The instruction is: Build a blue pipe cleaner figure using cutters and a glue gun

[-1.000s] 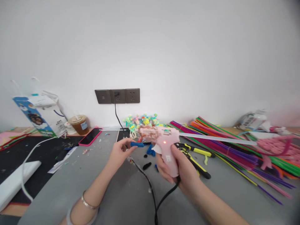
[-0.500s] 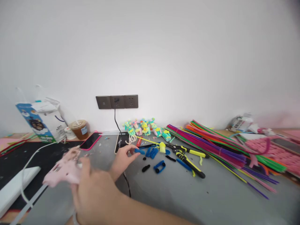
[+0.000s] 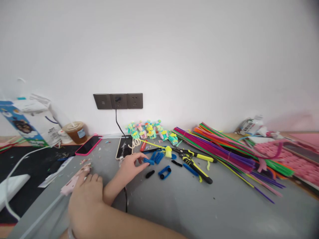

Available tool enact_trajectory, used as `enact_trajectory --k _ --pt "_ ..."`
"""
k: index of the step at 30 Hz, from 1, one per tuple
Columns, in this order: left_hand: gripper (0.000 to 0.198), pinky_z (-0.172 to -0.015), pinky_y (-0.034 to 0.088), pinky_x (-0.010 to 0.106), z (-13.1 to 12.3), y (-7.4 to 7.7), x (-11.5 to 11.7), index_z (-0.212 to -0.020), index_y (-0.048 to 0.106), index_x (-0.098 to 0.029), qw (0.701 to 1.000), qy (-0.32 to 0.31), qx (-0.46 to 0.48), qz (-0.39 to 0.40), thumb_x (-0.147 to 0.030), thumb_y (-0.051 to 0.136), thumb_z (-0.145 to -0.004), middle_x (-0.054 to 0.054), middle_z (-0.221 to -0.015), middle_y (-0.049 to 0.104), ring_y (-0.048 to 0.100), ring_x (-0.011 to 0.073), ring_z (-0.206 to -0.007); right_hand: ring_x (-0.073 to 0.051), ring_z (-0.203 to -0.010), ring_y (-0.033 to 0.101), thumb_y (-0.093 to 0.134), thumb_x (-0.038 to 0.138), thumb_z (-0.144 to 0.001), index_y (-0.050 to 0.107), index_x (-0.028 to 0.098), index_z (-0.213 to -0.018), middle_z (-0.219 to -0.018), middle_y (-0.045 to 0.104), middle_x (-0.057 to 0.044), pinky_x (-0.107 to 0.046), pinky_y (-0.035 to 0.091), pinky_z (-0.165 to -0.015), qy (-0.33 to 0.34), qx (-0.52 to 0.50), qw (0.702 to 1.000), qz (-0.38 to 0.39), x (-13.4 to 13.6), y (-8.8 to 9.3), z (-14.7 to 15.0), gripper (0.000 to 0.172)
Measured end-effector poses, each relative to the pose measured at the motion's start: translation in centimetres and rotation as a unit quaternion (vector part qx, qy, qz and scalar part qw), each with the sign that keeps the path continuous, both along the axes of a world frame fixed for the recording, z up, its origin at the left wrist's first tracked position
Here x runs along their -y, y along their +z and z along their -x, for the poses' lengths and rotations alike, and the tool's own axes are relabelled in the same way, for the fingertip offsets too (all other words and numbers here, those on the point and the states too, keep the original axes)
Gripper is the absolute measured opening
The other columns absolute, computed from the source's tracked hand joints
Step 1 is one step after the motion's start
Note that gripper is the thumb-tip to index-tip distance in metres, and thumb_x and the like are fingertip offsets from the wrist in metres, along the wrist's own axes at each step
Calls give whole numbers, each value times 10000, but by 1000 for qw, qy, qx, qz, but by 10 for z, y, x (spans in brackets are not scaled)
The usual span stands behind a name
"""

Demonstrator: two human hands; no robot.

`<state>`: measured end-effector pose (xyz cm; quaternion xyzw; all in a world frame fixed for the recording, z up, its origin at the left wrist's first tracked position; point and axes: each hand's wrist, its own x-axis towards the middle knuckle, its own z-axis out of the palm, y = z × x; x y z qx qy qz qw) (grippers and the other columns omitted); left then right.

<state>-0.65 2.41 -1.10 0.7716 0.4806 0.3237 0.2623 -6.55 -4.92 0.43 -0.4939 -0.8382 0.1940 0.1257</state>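
Observation:
My left hand (image 3: 129, 167) rests on the grey table (image 3: 199, 209) and pinches a short blue pipe-cleaner piece (image 3: 149, 161) between thumb and fingers. My right arm crosses over the left forearm. My right hand (image 3: 86, 200) lies closed over a pink glue gun (image 3: 72, 183), which is down on the table at the left. A clear glue stick (image 3: 41, 214) juts from the back of the gun toward the lower left. More blue pieces (image 3: 156, 157), a blue loop (image 3: 164, 172) and a black piece (image 3: 150, 174) lie just beyond my left hand.
Yellow-black pliers (image 3: 196, 168) and a big sheaf of coloured pipe cleaners (image 3: 224, 149) lie to the right. Small finished figures (image 3: 149, 129) stand by the wall under a socket strip (image 3: 118, 101). At the left are a pink-cased phone (image 3: 88, 149), a coffee cup (image 3: 74, 131) and a printed bag (image 3: 27, 121).
My right hand has swung the glue gun from the middle, across my left arm, down onto the table at the left. My left hand has kept the blue piece almost still.

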Motion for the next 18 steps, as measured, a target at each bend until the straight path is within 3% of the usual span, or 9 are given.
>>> enact_trajectory --k 4,8,10,13,15,18 --pt "179 -596 414 249 -1 -3 -2 -896 731 -201 1000 10 6 2 -344 681 -800 -1 -707 690 565 153 -612 -315 -1176 629 418 9 -942 343 -73 -1456 -1317 599 -320 -445 529 -902 9 1 1000 -4 -4 0 -1 525" --pt "213 -591 415 261 0 -7 -3 -902 728 -205 1000 21 19 4 -381 686 -791 -5 -705 678 538 148 -596 -271 -1030 642 436 50 -954 543 45 -1285 -1128 697 -208 -404 521 -829 -2 -24 995 -97 0 12 -32 348" --pt "204 -581 417 266 0 -8 -4 -892 726 -210 999 31 29 7 -372 696 -773 -11 -692 666 523 145 -578 -257 -935 636 486 111 -949 627 99 -1118 -1055 705 -158 -390 513 -808 31 -41 990 -131 1 28 -73 221" --pt "177 -545 396 261 1 -8 -4 -899 723 -220 998 45 34 6 -350 676 -788 -27 -644 624 520 144 -557 -305 -1030 594 605 261 -893 645 143 -1027 -1101 680 -154 -427 482 -842 32 -54 985 -158 -4 54 -159 183" --pt "192 -551 392 252 2 -6 -4 -883 729 -213 999 24 34 6 -373 659 -802 -29 -650 619 536 138 -571 -252 -939 628 583 203 -899 649 156 -961 -993 702 -106 -360 467 -790 -50 -47 989 -130 -13 62 -218 103" --pt "217 -570 410 252 3 -3 -3 -877 734 -202 999 12 40 -1 -384 680 -770 -21 -675 634 513 129 -564 -203 -826 661 550 196 -927 662 179 -894 -924 723 -68 -287 415 -669 -210 40 974 -77 -29 57 -287 118"
